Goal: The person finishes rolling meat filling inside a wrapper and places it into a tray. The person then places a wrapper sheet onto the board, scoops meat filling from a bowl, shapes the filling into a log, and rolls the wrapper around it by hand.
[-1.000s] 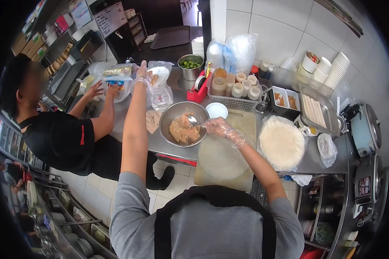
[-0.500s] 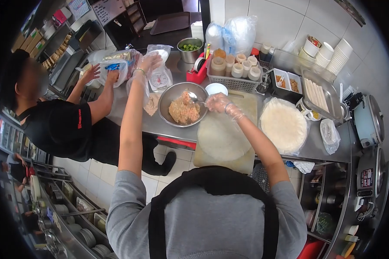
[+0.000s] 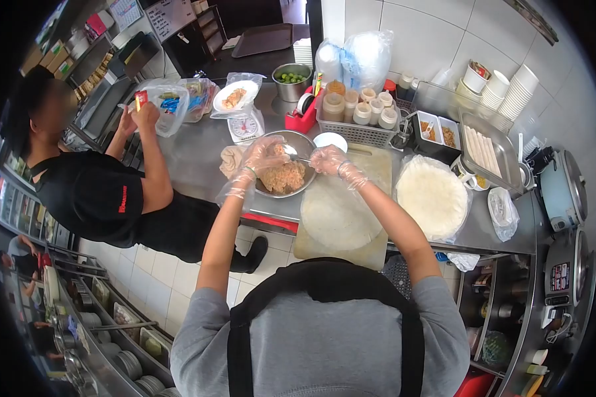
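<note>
A metal bowl (image 3: 302, 141) holds a mound of pale orange minced filling (image 3: 281, 177). My right hand (image 3: 327, 161), in a clear plastic glove, grips a metal spoon (image 3: 297, 157) at the bowl's right rim. My left hand (image 3: 266, 155), gloved too, is over the bowl's left side with its fingers curled beside the spoon's head; whatever they hold is hidden. Behind it, a white plate (image 3: 248, 92) with a portion of filling rests on a kitchen scale (image 3: 246, 127). Round pale wrapper sheets (image 3: 338, 215) lie on the cutting board (image 3: 371, 248) in front of my right hand.
A co-worker (image 3: 93, 178) stands at the left, holding a small red packet (image 3: 141, 99). More round wrappers (image 3: 432, 197) are stacked at the right. A basket of sauce bottles (image 3: 361, 129), a red tape dispenser (image 3: 300, 119) and a tray of rolls (image 3: 481, 149) line the back.
My left hand has come down from above the scale to the bowl, uncovering the filling on the plate. The co-worker's hands have left the plastic bags, and a red packet is now raised.
</note>
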The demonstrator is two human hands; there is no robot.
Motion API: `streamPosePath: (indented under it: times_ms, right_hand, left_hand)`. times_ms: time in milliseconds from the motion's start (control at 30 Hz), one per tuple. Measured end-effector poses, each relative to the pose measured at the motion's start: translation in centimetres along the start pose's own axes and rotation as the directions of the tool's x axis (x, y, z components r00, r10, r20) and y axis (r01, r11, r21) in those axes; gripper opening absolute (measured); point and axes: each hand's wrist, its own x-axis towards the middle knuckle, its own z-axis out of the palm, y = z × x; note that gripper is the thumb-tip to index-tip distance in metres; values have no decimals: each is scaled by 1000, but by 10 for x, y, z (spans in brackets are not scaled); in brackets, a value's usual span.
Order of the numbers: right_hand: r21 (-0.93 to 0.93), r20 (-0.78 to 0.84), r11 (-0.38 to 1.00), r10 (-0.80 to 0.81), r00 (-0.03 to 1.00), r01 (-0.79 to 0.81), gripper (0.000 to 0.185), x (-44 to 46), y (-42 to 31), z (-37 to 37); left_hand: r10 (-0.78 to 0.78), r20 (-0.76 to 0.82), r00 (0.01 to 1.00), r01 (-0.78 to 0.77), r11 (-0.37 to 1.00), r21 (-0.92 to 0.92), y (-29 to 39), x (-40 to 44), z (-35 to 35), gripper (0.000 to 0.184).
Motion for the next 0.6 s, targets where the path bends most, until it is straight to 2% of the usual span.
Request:
streamPosePath:
  times_ms: [100, 167, 200, 300, 333, 433, 500, 567, 600]
  right_hand:
    - [-235, -63, 960, -171, 983, 152, 10, 0, -2, 4]
    - [-378, -69, 893, -289, 955, 243, 12, 1, -2, 6]
    - [-450, -86, 869, -272, 958, 206, 13, -2, -7, 6]
    - [-608, -123, 789, -211, 970, 95, 15, -11, -20, 8]
    - [-633, -126, 772, -185, 975, 64, 15, -11, -20, 9]
    - [-691, -97, 721, -160, 982, 50, 15, -3, -14, 13]
    - [-708, -73, 704, -158, 985, 61, 15, 4, 0, 23]
    - [-709, -67, 702, -164, 984, 69, 15, 12, 16, 35]
    - [-691, -86, 719, -182, 980, 73, 15, -12, -24, 27]
  left_hand:
    - [-102, -41, 994, 102, 995, 16, 10, -4, 5, 48]
    - [-116, -89, 989, 110, 991, -73, -8, -1, 15, 44]
    - [-124, -112, 986, 111, 987, -118, -21, 1, 20, 41]
    - [-298, -34, 954, 243, 834, -496, -49, 7, 21, 29]
    - [-252, -107, 962, 171, 857, -486, -39, 7, 10, 25]
    - [-176, -286, 942, 14, 872, -489, -86, 51, -17, 25]
    - [-71, -467, 881, -32, 977, -209, -101, 87, -52, 24]
    - [-101, -530, 842, 152, 987, 54, -76, 106, -89, 23]
    - [-31, -570, 821, 110, 988, 106, -117, 132, -94, 25]
